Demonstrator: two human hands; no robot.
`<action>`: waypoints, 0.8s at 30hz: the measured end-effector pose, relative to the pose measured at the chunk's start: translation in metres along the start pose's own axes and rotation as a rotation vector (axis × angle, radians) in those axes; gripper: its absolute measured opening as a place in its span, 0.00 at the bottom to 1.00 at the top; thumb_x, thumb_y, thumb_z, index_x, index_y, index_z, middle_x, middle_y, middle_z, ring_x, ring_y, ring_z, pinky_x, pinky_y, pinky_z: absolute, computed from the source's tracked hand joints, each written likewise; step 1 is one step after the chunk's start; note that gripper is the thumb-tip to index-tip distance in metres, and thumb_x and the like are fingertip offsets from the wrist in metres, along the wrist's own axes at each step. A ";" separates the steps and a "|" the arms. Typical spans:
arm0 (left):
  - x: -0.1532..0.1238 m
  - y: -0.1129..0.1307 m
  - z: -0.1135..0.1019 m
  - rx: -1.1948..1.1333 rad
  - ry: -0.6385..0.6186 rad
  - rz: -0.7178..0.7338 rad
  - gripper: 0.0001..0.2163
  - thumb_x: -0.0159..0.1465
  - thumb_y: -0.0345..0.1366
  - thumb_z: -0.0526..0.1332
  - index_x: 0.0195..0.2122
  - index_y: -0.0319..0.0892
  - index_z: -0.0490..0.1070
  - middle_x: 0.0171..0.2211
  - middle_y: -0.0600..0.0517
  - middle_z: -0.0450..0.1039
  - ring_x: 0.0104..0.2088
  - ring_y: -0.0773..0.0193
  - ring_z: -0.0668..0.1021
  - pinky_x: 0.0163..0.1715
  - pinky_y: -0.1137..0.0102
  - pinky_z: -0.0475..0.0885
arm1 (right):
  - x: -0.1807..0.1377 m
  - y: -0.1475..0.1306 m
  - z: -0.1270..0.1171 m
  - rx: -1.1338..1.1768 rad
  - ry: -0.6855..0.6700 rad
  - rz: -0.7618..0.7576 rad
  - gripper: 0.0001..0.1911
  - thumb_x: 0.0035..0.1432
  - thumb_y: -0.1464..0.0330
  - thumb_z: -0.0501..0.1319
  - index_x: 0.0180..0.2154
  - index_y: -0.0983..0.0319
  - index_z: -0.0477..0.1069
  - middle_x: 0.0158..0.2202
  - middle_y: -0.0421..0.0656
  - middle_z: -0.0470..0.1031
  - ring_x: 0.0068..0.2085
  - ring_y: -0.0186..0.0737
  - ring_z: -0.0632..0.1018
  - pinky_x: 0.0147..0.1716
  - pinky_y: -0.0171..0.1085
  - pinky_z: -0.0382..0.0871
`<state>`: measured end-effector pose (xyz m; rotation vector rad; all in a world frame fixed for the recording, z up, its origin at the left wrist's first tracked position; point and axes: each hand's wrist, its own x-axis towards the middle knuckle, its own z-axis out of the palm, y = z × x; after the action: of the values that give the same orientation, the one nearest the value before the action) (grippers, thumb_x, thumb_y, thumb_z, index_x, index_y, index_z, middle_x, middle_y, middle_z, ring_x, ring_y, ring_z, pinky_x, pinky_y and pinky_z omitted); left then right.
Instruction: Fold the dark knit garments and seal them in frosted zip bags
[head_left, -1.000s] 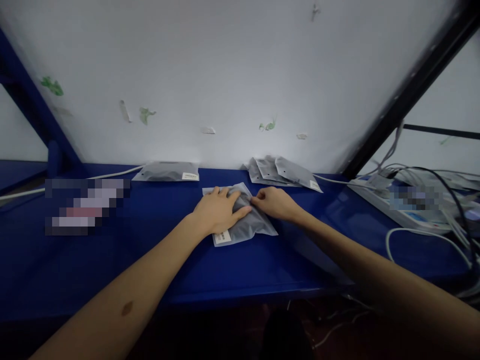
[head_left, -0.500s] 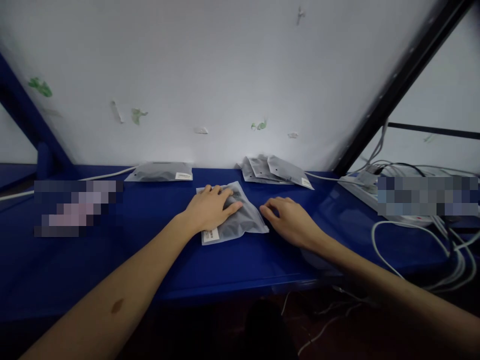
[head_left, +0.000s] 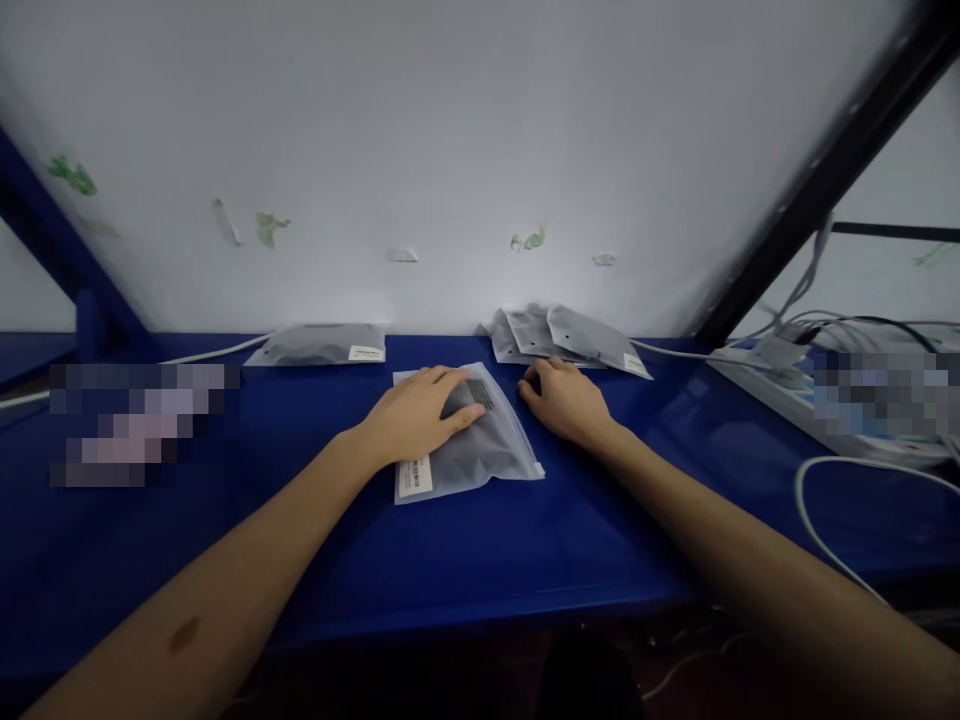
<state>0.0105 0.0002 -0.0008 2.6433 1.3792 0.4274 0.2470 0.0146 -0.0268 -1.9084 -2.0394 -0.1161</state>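
Note:
A frosted grey zip pouch (head_left: 491, 450) with a white label lies flat on the blue bench (head_left: 480, 540). My left hand (head_left: 416, 415) rests palm down on the pouch, fingers stretched flat across it. My right hand (head_left: 562, 400) lies on the bench just right of the pouch's top corner, fingers loosely curled, holding nothing. Its fingertips point toward a small stack of similar pouches (head_left: 570, 340) against the wall.
Another single pouch (head_left: 322, 345) lies at the back left by a white cable. White and dark cables (head_left: 840, 490) and a device clutter the right end of the bench. A white wall closes the back; a dark diagonal post (head_left: 817, 180) stands at the right.
My right hand let go of the pouch's edge, drew back, then moved forward toward the stack. The pouch now lies flatter under my left hand.

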 end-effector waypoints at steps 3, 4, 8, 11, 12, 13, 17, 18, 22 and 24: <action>0.002 -0.003 0.002 -0.019 0.012 0.007 0.31 0.68 0.60 0.47 0.65 0.48 0.62 0.64 0.46 0.64 0.63 0.48 0.67 0.61 0.52 0.62 | 0.001 0.004 0.000 0.044 -0.007 -0.006 0.16 0.65 0.60 0.54 0.46 0.63 0.72 0.51 0.53 0.75 0.54 0.52 0.74 0.50 0.46 0.67; 0.002 -0.004 0.003 -0.020 0.011 0.005 0.31 0.68 0.61 0.46 0.64 0.48 0.62 0.64 0.46 0.64 0.63 0.48 0.67 0.61 0.51 0.62 | 0.001 0.006 0.000 0.060 -0.008 -0.010 0.17 0.64 0.60 0.54 0.47 0.63 0.73 0.51 0.54 0.75 0.53 0.51 0.74 0.51 0.45 0.67; 0.003 -0.006 0.002 -0.009 0.003 -0.026 0.31 0.67 0.61 0.48 0.64 0.48 0.63 0.63 0.46 0.65 0.63 0.46 0.67 0.61 0.51 0.62 | 0.004 0.011 0.002 0.118 -0.013 -0.040 0.18 0.63 0.60 0.56 0.47 0.64 0.73 0.50 0.54 0.75 0.52 0.51 0.75 0.52 0.45 0.67; 0.004 -0.006 0.000 0.003 0.008 -0.029 0.31 0.67 0.60 0.49 0.64 0.48 0.63 0.62 0.46 0.67 0.62 0.46 0.68 0.61 0.52 0.62 | 0.004 0.013 0.002 0.134 -0.010 -0.063 0.19 0.63 0.59 0.56 0.47 0.65 0.74 0.49 0.55 0.76 0.53 0.52 0.75 0.52 0.47 0.67; 0.004 -0.006 0.000 0.004 0.010 -0.027 0.31 0.67 0.60 0.49 0.64 0.47 0.63 0.62 0.46 0.67 0.61 0.46 0.68 0.60 0.52 0.62 | 0.004 0.014 0.002 0.136 -0.009 -0.072 0.19 0.63 0.59 0.56 0.47 0.65 0.74 0.49 0.55 0.76 0.53 0.53 0.75 0.52 0.47 0.68; 0.003 -0.005 0.000 0.004 0.011 -0.026 0.31 0.67 0.60 0.49 0.64 0.47 0.63 0.62 0.46 0.68 0.61 0.46 0.68 0.60 0.52 0.63 | 0.004 0.014 0.002 0.138 -0.008 -0.079 0.19 0.63 0.59 0.56 0.47 0.65 0.74 0.49 0.55 0.76 0.53 0.53 0.75 0.52 0.48 0.68; 0.002 -0.004 -0.002 0.001 0.006 -0.024 0.30 0.67 0.59 0.49 0.64 0.46 0.63 0.61 0.46 0.68 0.60 0.47 0.69 0.60 0.53 0.64 | 0.005 0.015 0.002 0.133 -0.010 -0.090 0.20 0.63 0.58 0.56 0.47 0.65 0.74 0.49 0.56 0.76 0.52 0.53 0.75 0.52 0.48 0.68; 0.002 -0.003 -0.002 -0.001 0.003 -0.025 0.30 0.67 0.59 0.49 0.64 0.46 0.63 0.61 0.45 0.68 0.60 0.47 0.69 0.60 0.53 0.64 | 0.005 0.015 0.002 0.131 -0.012 -0.089 0.20 0.63 0.58 0.56 0.47 0.65 0.74 0.49 0.56 0.76 0.53 0.53 0.75 0.52 0.48 0.68; 0.002 -0.003 -0.003 -0.007 0.004 -0.036 0.30 0.67 0.60 0.49 0.64 0.47 0.64 0.61 0.45 0.67 0.60 0.46 0.69 0.58 0.51 0.64 | 0.004 0.015 0.000 0.130 -0.024 -0.087 0.21 0.63 0.58 0.55 0.48 0.66 0.74 0.50 0.55 0.76 0.53 0.52 0.75 0.52 0.47 0.67; 0.002 -0.003 -0.003 -0.011 0.008 -0.036 0.30 0.66 0.60 0.49 0.63 0.49 0.64 0.61 0.45 0.67 0.60 0.45 0.69 0.58 0.51 0.65 | 0.003 0.014 -0.001 0.130 -0.028 -0.085 0.21 0.63 0.58 0.55 0.48 0.65 0.74 0.50 0.55 0.76 0.52 0.52 0.75 0.52 0.47 0.67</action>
<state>0.0084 0.0034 0.0016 2.6073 1.4199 0.4403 0.2608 0.0187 -0.0275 -1.7557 -2.0929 0.0218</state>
